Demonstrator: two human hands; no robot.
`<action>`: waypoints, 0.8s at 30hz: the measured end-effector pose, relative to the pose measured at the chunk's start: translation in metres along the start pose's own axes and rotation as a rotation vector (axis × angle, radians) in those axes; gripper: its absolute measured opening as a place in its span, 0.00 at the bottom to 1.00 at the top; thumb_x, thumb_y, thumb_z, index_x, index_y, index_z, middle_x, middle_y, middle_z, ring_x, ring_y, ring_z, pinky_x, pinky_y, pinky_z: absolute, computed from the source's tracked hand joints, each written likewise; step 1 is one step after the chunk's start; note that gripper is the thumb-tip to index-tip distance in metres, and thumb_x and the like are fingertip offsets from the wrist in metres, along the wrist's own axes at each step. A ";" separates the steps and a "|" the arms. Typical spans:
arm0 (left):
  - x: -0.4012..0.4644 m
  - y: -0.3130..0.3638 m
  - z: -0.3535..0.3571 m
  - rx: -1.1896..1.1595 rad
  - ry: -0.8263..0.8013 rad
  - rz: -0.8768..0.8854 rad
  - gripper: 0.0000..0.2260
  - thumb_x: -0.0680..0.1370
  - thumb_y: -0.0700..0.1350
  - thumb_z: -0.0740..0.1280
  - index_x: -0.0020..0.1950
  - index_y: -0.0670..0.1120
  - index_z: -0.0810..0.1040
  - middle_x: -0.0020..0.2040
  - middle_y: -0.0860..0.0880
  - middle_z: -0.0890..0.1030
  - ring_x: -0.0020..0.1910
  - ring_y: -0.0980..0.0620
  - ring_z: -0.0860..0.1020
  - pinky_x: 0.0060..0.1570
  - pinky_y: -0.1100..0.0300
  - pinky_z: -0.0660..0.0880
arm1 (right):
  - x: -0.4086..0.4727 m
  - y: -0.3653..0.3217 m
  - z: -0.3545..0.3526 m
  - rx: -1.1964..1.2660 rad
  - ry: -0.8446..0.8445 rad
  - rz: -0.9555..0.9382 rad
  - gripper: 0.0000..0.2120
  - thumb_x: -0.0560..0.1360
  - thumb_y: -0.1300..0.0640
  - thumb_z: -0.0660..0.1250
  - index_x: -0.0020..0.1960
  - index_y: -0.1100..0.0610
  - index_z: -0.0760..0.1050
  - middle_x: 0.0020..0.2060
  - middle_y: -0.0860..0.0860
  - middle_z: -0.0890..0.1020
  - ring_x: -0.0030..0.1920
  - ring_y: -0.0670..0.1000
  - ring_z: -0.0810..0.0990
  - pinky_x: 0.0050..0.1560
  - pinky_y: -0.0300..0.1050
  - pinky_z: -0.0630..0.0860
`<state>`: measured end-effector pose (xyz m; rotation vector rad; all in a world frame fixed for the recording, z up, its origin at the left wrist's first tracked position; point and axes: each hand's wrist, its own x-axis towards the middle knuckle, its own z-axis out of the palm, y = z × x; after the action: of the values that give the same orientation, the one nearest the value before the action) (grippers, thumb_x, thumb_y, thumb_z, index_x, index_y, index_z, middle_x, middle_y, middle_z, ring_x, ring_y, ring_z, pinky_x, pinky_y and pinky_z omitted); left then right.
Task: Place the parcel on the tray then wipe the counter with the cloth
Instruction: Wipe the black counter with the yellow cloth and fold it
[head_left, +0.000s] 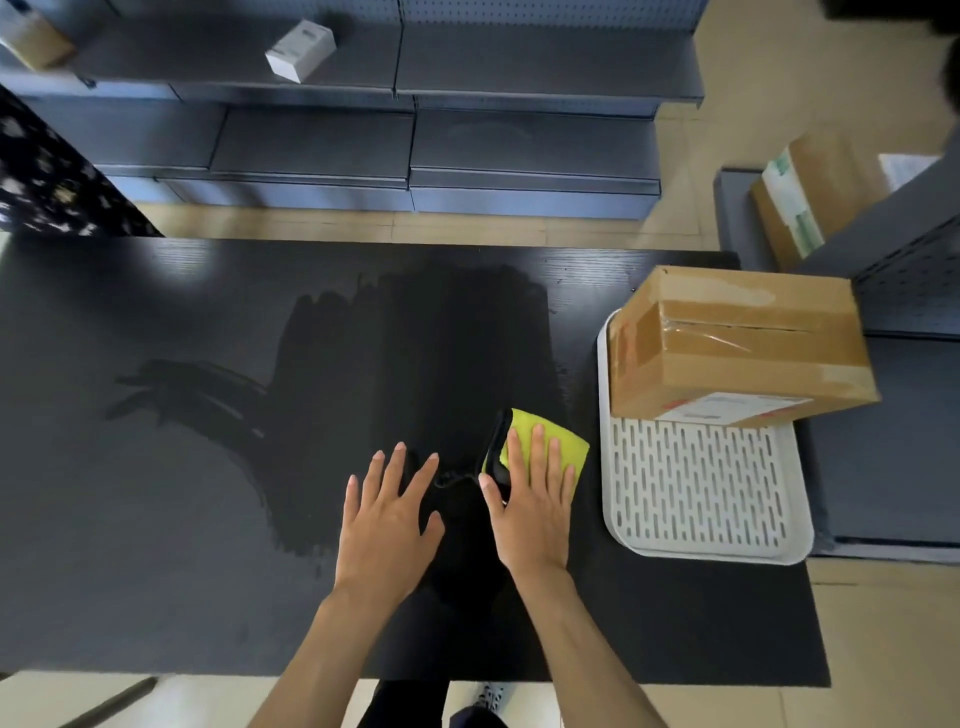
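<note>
A taped brown cardboard parcel (740, 345) rests on the far half of the white slotted tray (696, 493) at the counter's right end. A folded yellow-green cloth (563, 439) with a dark underside lies flat on the black counter (182, 493), just left of the tray. My right hand (530, 499) presses on the cloth, palm down, fingers spread. Left of it, my left hand (387, 514) lies flat on the counter, fingers apart, holding nothing. A darker wet-looking streak covers the counter's middle.
Grey shelving (405, 104) stands beyond the counter, with a small white box (301, 49) on it. Another cardboard box (815, 192) sits on a low shelf at the right. Tan floor surrounds the counter.
</note>
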<state>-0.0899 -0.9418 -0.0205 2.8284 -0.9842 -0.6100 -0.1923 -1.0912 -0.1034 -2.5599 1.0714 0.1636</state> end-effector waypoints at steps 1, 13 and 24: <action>0.007 -0.003 -0.001 -0.008 0.001 0.000 0.31 0.81 0.56 0.62 0.82 0.58 0.55 0.83 0.46 0.56 0.82 0.42 0.51 0.79 0.41 0.52 | 0.012 -0.001 -0.002 -0.008 0.005 0.012 0.36 0.83 0.33 0.47 0.86 0.47 0.44 0.85 0.52 0.46 0.85 0.57 0.43 0.83 0.63 0.46; 0.085 -0.031 -0.021 0.034 0.064 0.070 0.32 0.76 0.52 0.72 0.79 0.54 0.66 0.78 0.42 0.68 0.79 0.38 0.63 0.74 0.36 0.64 | 0.158 -0.004 -0.039 -0.047 -0.017 0.015 0.41 0.77 0.30 0.39 0.84 0.47 0.35 0.84 0.50 0.39 0.84 0.55 0.38 0.82 0.59 0.37; 0.136 -0.040 -0.022 0.030 0.034 0.028 0.34 0.76 0.53 0.72 0.80 0.56 0.63 0.80 0.45 0.66 0.80 0.40 0.62 0.75 0.37 0.64 | 0.265 -0.020 -0.059 -0.040 -0.046 0.089 0.44 0.80 0.28 0.48 0.83 0.48 0.30 0.82 0.53 0.31 0.83 0.56 0.31 0.82 0.63 0.34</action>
<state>0.0391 -0.9940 -0.0551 2.8356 -1.0333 -0.5471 0.0070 -1.2769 -0.1067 -2.5321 1.1764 0.2674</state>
